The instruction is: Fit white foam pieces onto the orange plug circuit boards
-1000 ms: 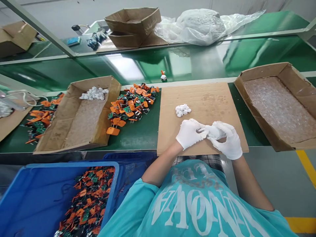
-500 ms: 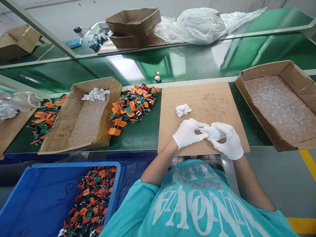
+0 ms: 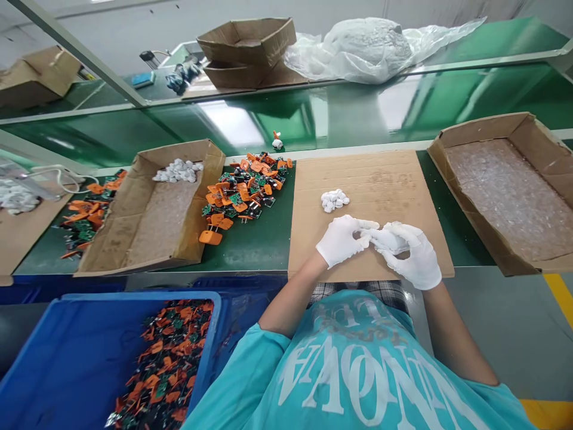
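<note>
My right hand, in a white glove, is closed around a soft white putty-like lump above the cardboard sheet. Left of it, my left hand, gloved too, pinches the near end of the same lump between thumb and fingertips. White gloves against white material hide exactly where the fingers end. Just beyond my left hand, a small pile of white putty pieces lies on the cardboard sheet.
Orange-and-green circuit-board parts are heaped to the left, beside a cardboard box with white pieces. At right stands a box of clear material. A blue bin sits lower left. One part with white putty rests on the green belt.
My fingers have shifted only slightly at the white lump. The single part on the green belt has moved left. The view has shifted a little.
</note>
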The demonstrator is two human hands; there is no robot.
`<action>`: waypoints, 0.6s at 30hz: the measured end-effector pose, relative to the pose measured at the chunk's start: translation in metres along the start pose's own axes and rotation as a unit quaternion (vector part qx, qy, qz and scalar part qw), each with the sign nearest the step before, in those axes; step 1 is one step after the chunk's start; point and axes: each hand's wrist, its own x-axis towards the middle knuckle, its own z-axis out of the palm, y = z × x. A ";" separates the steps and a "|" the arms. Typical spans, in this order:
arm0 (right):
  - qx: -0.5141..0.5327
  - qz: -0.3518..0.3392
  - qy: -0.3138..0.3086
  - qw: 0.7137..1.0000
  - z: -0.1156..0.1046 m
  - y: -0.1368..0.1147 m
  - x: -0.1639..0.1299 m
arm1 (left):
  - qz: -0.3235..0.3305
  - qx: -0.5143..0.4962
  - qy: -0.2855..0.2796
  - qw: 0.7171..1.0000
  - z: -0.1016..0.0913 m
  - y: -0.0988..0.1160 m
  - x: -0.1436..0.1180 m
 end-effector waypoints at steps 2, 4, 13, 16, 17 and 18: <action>-0.003 0.004 0.005 1.000 0.000 0.001 0.000 | -0.005 -0.024 0.010 1.000 -0.001 -0.005 -0.001; -0.009 0.009 0.010 1.000 0.001 0.002 0.000 | -0.016 -0.026 0.008 0.999 -0.003 -0.009 -0.002; -0.001 0.043 -0.041 0.998 -0.006 -0.005 0.007 | 0.002 0.076 0.001 0.997 -0.004 -0.002 0.001; -0.021 0.124 -0.057 0.990 -0.007 -0.002 0.012 | 0.013 0.101 0.022 0.995 -0.001 -0.004 0.005; -0.023 0.150 -0.051 0.987 -0.007 -0.001 0.014 | 0.019 0.102 0.039 0.994 -0.001 -0.007 0.006; -0.013 0.166 -0.039 0.985 -0.007 0.001 0.016 | 0.009 0.083 0.064 0.994 -0.003 -0.009 0.006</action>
